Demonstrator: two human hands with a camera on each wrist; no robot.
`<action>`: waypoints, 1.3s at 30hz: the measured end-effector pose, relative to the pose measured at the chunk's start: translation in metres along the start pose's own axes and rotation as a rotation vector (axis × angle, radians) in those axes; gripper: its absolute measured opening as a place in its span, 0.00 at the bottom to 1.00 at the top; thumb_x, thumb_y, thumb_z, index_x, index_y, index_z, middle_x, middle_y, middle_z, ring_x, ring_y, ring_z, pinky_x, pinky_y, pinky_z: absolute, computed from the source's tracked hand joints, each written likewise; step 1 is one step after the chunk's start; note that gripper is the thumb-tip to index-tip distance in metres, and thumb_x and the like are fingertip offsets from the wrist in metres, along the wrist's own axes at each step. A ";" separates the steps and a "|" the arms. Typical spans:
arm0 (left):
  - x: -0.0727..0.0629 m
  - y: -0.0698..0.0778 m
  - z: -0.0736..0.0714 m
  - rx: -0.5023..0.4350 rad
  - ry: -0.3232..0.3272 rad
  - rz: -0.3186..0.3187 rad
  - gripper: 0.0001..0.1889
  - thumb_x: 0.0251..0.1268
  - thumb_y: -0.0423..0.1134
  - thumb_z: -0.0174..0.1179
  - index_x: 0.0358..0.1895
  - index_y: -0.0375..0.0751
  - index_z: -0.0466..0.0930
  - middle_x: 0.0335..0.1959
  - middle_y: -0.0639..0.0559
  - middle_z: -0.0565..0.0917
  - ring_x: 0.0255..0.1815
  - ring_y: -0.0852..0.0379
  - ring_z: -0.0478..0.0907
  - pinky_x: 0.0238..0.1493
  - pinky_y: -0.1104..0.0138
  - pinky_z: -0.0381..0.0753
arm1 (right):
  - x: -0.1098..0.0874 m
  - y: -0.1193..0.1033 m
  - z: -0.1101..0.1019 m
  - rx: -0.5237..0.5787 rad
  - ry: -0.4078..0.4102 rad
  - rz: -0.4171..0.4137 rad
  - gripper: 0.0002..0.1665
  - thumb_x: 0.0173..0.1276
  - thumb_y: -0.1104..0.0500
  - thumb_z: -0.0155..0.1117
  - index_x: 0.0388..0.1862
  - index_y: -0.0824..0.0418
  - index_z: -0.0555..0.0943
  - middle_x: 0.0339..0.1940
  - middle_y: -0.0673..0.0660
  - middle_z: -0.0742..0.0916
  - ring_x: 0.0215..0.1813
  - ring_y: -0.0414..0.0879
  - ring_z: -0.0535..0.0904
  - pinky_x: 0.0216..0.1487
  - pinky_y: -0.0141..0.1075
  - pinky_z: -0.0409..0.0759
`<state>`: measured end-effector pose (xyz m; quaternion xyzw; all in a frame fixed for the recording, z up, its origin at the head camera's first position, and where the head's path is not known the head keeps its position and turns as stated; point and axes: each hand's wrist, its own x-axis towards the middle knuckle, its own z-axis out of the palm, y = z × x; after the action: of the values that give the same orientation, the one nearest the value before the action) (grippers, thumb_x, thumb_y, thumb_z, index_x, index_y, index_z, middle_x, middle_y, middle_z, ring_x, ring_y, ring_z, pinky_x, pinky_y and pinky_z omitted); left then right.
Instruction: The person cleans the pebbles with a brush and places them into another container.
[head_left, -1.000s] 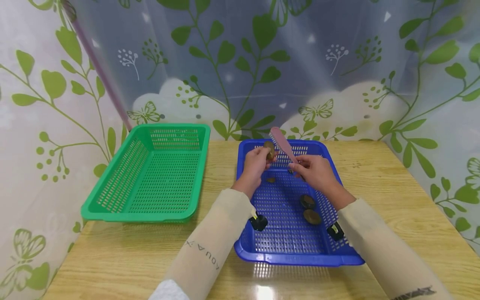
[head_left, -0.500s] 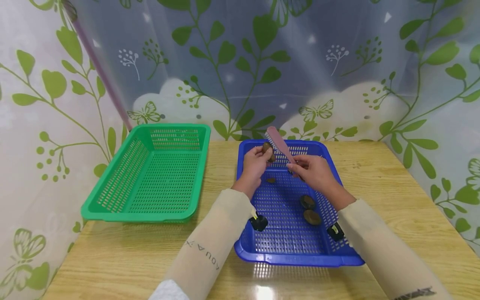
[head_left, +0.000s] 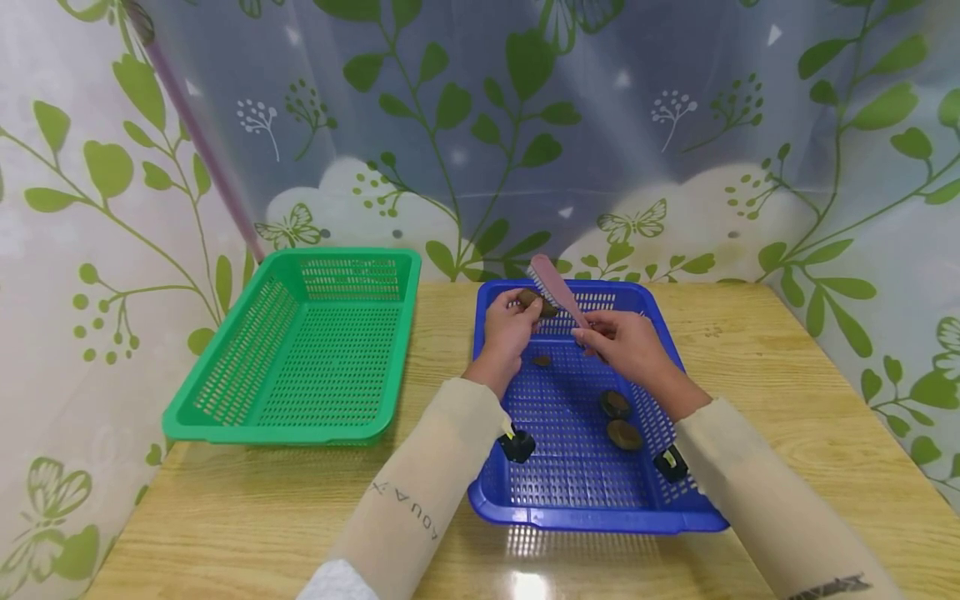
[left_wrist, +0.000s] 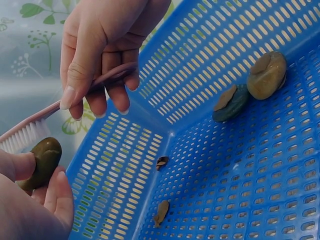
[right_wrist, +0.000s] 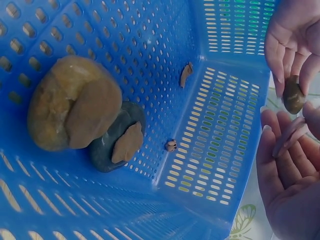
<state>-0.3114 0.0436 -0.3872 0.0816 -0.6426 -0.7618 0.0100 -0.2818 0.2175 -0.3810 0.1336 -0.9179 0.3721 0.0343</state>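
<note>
Over the far end of the blue basket (head_left: 600,520), my left hand (head_left: 506,337) pinches a smooth olive-brown stone (left_wrist: 48,156) between thumb and fingers. My right hand (head_left: 633,348) grips the thin handle of a pink brush (head_left: 556,284). Its white bristles (left_wrist: 26,136) face the stone and lie right at its upper side. Down in the basket sit a tan stone (right_wrist: 55,107) and a dark grey-green stone (right_wrist: 107,147), side by side. Each carries a flat brown patch on top. Two small brown flakes (left_wrist: 161,212) lie on the basket floor near the far wall.
A green basket (head_left: 281,434) with perforated sides stands to the left on the wooden table (head_left: 787,400). Behind the table hangs a leaf-patterned curtain (head_left: 480,150). Black wrist cameras (head_left: 517,445) hang under both sleeves, above the blue basket.
The stone in my left hand has turned from upright to lying nearly sideways. The brush head has shifted slightly left, closer to the stone. The stones in the basket have not moved.
</note>
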 end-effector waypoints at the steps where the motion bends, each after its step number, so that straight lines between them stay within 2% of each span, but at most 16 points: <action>1: 0.000 0.000 0.000 -0.008 -0.001 0.000 0.16 0.68 0.30 0.59 0.57 0.32 0.75 0.49 0.38 0.84 0.34 0.59 0.77 0.37 0.71 0.80 | 0.000 0.000 0.000 0.001 -0.001 -0.001 0.20 0.72 0.53 0.61 0.53 0.67 0.81 0.34 0.61 0.89 0.28 0.44 0.82 0.25 0.36 0.76; 8: 0.000 0.000 0.000 -0.054 -0.009 -0.004 0.14 0.66 0.27 0.60 0.54 0.32 0.74 0.52 0.37 0.82 0.42 0.54 0.80 0.45 0.66 0.83 | -0.001 0.000 0.000 0.008 -0.012 0.002 0.21 0.72 0.53 0.61 0.54 0.68 0.81 0.35 0.61 0.89 0.29 0.44 0.83 0.27 0.36 0.78; 16: 0.002 -0.001 0.001 -0.005 0.033 0.038 0.14 0.62 0.26 0.63 0.50 0.33 0.75 0.50 0.38 0.84 0.35 0.57 0.77 0.35 0.71 0.78 | 0.001 0.001 -0.001 -0.018 -0.035 0.014 0.16 0.72 0.53 0.60 0.47 0.64 0.83 0.26 0.57 0.87 0.22 0.45 0.75 0.22 0.36 0.71; 24: 0.001 -0.002 -0.001 0.004 0.044 0.053 0.13 0.64 0.30 0.63 0.50 0.33 0.75 0.48 0.39 0.84 0.32 0.59 0.76 0.34 0.72 0.77 | -0.001 0.002 -0.002 -0.008 -0.032 0.053 0.17 0.72 0.53 0.61 0.49 0.65 0.83 0.30 0.58 0.88 0.25 0.44 0.79 0.24 0.37 0.74; 33: 0.000 -0.002 0.000 0.013 0.058 0.081 0.14 0.63 0.30 0.64 0.50 0.32 0.76 0.48 0.40 0.85 0.44 0.54 0.79 0.42 0.71 0.76 | -0.002 0.001 -0.005 -0.022 -0.007 0.088 0.20 0.73 0.52 0.59 0.53 0.66 0.82 0.34 0.59 0.90 0.28 0.43 0.83 0.26 0.36 0.76; 39: 0.001 -0.001 0.001 -0.020 0.035 0.085 0.15 0.65 0.28 0.61 0.55 0.34 0.77 0.50 0.37 0.84 0.42 0.56 0.79 0.38 0.74 0.74 | -0.002 0.002 -0.004 -0.015 0.011 0.075 0.21 0.73 0.52 0.59 0.55 0.67 0.81 0.35 0.62 0.89 0.28 0.46 0.83 0.24 0.36 0.75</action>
<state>-0.3119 0.0444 -0.3885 0.0674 -0.6377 -0.7654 0.0543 -0.2803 0.2219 -0.3793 0.0967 -0.9248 0.3671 0.0261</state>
